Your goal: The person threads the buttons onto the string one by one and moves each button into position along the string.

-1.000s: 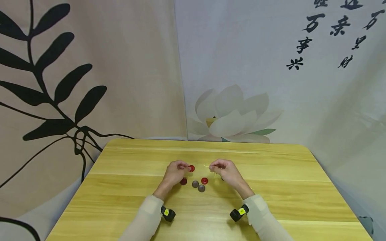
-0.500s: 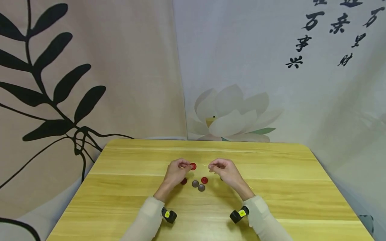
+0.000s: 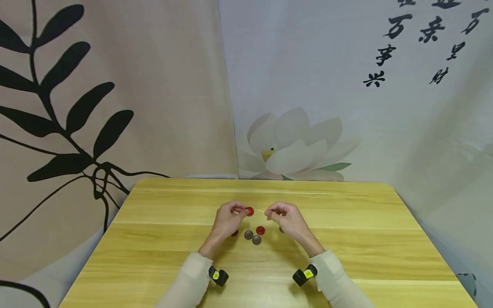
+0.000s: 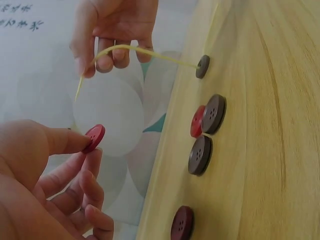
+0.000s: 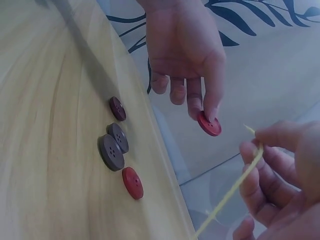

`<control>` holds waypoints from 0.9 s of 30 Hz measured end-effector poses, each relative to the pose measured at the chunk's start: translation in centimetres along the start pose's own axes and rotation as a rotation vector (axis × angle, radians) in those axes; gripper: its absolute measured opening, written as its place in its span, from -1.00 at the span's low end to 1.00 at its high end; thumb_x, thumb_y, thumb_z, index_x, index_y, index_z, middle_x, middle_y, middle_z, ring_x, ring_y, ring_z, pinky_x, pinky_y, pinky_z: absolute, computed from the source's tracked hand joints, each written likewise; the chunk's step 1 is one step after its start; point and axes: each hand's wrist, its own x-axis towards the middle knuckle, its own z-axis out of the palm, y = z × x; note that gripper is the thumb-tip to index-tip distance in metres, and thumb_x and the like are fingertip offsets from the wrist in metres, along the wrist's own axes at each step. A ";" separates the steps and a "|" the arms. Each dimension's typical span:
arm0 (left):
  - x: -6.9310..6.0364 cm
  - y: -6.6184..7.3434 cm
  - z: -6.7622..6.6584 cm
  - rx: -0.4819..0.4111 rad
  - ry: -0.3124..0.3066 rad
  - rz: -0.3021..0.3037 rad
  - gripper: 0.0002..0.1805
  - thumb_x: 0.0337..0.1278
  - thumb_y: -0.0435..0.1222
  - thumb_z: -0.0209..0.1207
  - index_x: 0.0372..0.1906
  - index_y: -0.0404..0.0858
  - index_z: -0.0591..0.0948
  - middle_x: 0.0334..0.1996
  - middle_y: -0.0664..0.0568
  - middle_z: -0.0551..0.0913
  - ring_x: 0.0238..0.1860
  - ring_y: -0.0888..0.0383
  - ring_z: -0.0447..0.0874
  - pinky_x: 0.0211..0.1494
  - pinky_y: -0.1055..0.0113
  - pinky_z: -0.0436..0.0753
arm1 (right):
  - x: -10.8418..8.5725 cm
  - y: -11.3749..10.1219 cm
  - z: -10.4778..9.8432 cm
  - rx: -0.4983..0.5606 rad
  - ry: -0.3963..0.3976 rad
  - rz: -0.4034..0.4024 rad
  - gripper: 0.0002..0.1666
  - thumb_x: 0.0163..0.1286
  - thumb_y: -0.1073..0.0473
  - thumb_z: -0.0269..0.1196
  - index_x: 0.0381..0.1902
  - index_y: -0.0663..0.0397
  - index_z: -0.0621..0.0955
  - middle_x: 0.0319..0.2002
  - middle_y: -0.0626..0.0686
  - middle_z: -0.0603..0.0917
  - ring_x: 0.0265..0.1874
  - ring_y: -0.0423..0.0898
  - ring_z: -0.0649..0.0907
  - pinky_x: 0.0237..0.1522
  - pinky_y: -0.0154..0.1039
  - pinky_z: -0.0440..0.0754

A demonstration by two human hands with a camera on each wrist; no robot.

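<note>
The left hand (image 3: 228,217) is held raised above the table (image 3: 127,256), and a red button (image 4: 95,138) is pinched at its edge between the thumb and fingers, tilted, with holes visible in its face. The right hand (image 3: 286,217) is held up opposite, and a yellow string (image 4: 122,47) is gripped between its thumb and fingertips. A short end of the string is left pointing out past the fingers, near the pinched button but apart from it.

From the right hand the string is led down to a threaded grey button (image 4: 203,67) on the table, partly covered by that hand in the head view. Between the two hands, nearer the person, a loose red button (image 3: 260,230) is laid flat, and just beside it two grey buttons (image 3: 252,237) are set close together; whether they touch cannot be told. A dark red button (image 3: 234,233) is placed below the left hand and is partly hidden by it.

Farther out, the forearms are covered by pale sleeves (image 3: 339,273), with small black cameras (image 3: 218,276) worn at the wrists. Behind the table, a light backdrop (image 3: 173,94) is printed with dark leaves (image 3: 113,133), a pale flower (image 3: 290,160) and black characters (image 3: 431,29).
</note>
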 end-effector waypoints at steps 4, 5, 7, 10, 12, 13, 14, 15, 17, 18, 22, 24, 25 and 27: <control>-0.1 0.1 0.2 -0.008 -0.006 0.016 -0.90 0.24 -0.28 0.27 -0.22 -0.22 0.70 -0.34 -0.01 0.66 -0.50 0.16 0.51 -0.52 0.35 0.47 | -0.2 -0.1 0.0 -0.006 -0.004 -0.035 -0.90 0.39 0.22 0.28 -0.30 -0.04 0.73 -0.41 -0.05 0.71 -0.47 0.03 0.55 -0.54 -0.36 0.38; -0.1 0.1 0.3 -0.010 -0.007 0.017 -0.90 0.24 -0.28 0.27 -0.22 -0.21 0.69 -0.33 -0.01 0.66 -0.50 0.16 0.50 -0.53 0.36 0.46 | -0.2 -0.1 0.0 -0.007 -0.007 -0.044 -0.90 0.39 0.21 0.28 -0.31 -0.06 0.73 -0.41 -0.06 0.71 -0.45 0.06 0.56 -0.53 -0.36 0.39; -0.2 0.2 0.3 -0.014 -0.006 0.020 -0.91 0.25 -0.28 0.27 -0.22 -0.21 0.69 -0.33 -0.01 0.66 -0.49 0.16 0.50 -0.53 0.37 0.45 | -0.3 -0.1 -0.1 -0.004 -0.018 -0.060 -0.90 0.39 0.20 0.28 -0.30 -0.07 0.73 -0.40 -0.06 0.72 -0.40 0.12 0.59 -0.52 -0.35 0.41; -0.3 0.3 0.4 -0.016 -0.007 0.023 -0.91 0.25 -0.28 0.27 -0.22 -0.21 0.69 -0.33 0.00 0.66 -0.51 0.17 0.49 -0.56 0.38 0.43 | -0.3 0.0 0.0 -0.015 -0.020 -0.076 -0.90 0.39 0.21 0.28 -0.29 -0.07 0.73 -0.39 -0.05 0.73 -0.41 0.04 0.59 -0.52 -0.36 0.41; -0.4 0.4 0.5 -0.013 -0.012 0.029 -0.91 0.25 -0.28 0.27 -0.22 -0.21 0.70 -0.34 0.01 0.67 -0.50 0.17 0.49 -0.56 0.39 0.42 | -0.3 0.0 0.0 -0.020 -0.018 -0.084 -0.90 0.38 0.24 0.28 -0.29 -0.04 0.73 -0.38 -0.01 0.73 -0.40 0.00 0.60 -0.50 -0.36 0.43; -0.4 0.4 0.5 -0.010 -0.014 0.033 -0.91 0.25 -0.28 0.27 -0.22 -0.21 0.70 -0.34 0.01 0.67 -0.49 0.18 0.49 -0.55 0.39 0.43 | -0.3 0.0 0.0 -0.023 -0.016 -0.088 -0.91 0.37 0.25 0.29 -0.29 -0.02 0.73 -0.37 0.01 0.74 -0.40 -0.05 0.59 -0.48 -0.35 0.44; -0.4 0.5 0.6 -0.006 -0.016 0.036 -0.92 0.25 -0.28 0.27 -0.23 -0.20 0.70 -0.34 0.02 0.67 -0.48 0.18 0.49 -0.53 0.39 0.43 | -0.3 0.0 0.1 -0.028 -0.013 -0.093 -0.91 0.37 0.25 0.29 -0.29 -0.01 0.73 -0.37 0.02 0.74 -0.41 -0.08 0.59 -0.47 -0.35 0.44; -0.5 0.5 0.6 -0.001 -0.016 0.040 -0.92 0.25 -0.28 0.28 -0.23 -0.20 0.70 -0.35 0.02 0.67 -0.47 0.17 0.50 -0.52 0.38 0.44 | -0.3 0.0 0.2 -0.032 -0.010 -0.099 -0.92 0.37 0.26 0.29 -0.29 0.02 0.73 -0.37 0.03 0.74 -0.40 -0.10 0.59 -0.45 -0.35 0.45; -0.5 0.6 0.7 0.008 -0.017 0.051 -0.92 0.24 -0.28 0.28 -0.23 -0.20 0.71 -0.35 0.03 0.68 -0.45 0.17 0.50 -0.47 0.37 0.46 | -0.3 0.0 0.2 -0.045 -0.003 -0.102 -0.92 0.36 0.27 0.29 -0.29 0.06 0.73 -0.38 0.04 0.74 -0.39 -0.13 0.58 -0.41 -0.34 0.46; -0.5 0.6 0.8 0.012 -0.016 0.058 -0.92 0.24 -0.28 0.28 -0.24 -0.20 0.71 -0.35 0.04 0.68 -0.45 0.18 0.50 -0.44 0.37 0.47 | -0.3 -0.1 0.3 -0.048 0.001 -0.105 -0.93 0.35 0.27 0.29 -0.29 0.08 0.73 -0.38 0.04 0.74 -0.39 -0.13 0.58 -0.40 -0.34 0.46; -0.6 0.8 0.9 0.015 -0.011 0.065 -0.93 0.23 -0.30 0.28 -0.24 -0.18 0.72 -0.36 0.05 0.69 -0.44 0.17 0.52 -0.39 0.34 0.50 | -0.4 -0.2 0.4 -0.065 0.008 -0.100 -0.93 0.33 0.29 0.30 -0.30 0.12 0.73 -0.38 0.08 0.73 -0.37 -0.12 0.59 -0.36 -0.32 0.47; -0.7 0.9 1.0 0.016 -0.013 0.062 -0.93 0.22 -0.31 0.27 -0.24 -0.18 0.72 -0.36 0.05 0.69 -0.44 0.18 0.52 -0.38 0.34 0.50 | -0.5 -0.2 0.4 -0.063 0.008 -0.100 -0.94 0.33 0.30 0.30 -0.30 0.13 0.72 -0.36 0.12 0.74 -0.36 -0.12 0.59 -0.34 -0.32 0.47; -0.7 0.9 1.0 0.017 -0.013 0.059 -0.93 0.22 -0.32 0.27 -0.24 -0.18 0.72 -0.36 0.06 0.69 -0.44 0.18 0.51 -0.39 0.34 0.50 | -0.5 -0.2 0.4 -0.067 0.008 -0.100 -0.93 0.32 0.31 0.30 -0.31 0.13 0.72 -0.35 0.14 0.74 -0.36 -0.12 0.59 -0.33 -0.31 0.48; -0.8 0.9 1.1 0.019 -0.014 0.058 -0.93 0.22 -0.32 0.27 -0.23 -0.18 0.72 -0.36 0.06 0.69 -0.46 0.18 0.50 -0.41 0.35 0.48 | -0.5 -0.3 0.5 -0.067 0.005 -0.104 -0.94 0.32 0.31 0.30 -0.31 0.14 0.72 -0.34 0.16 0.74 -0.35 -0.12 0.60 -0.32 -0.30 0.49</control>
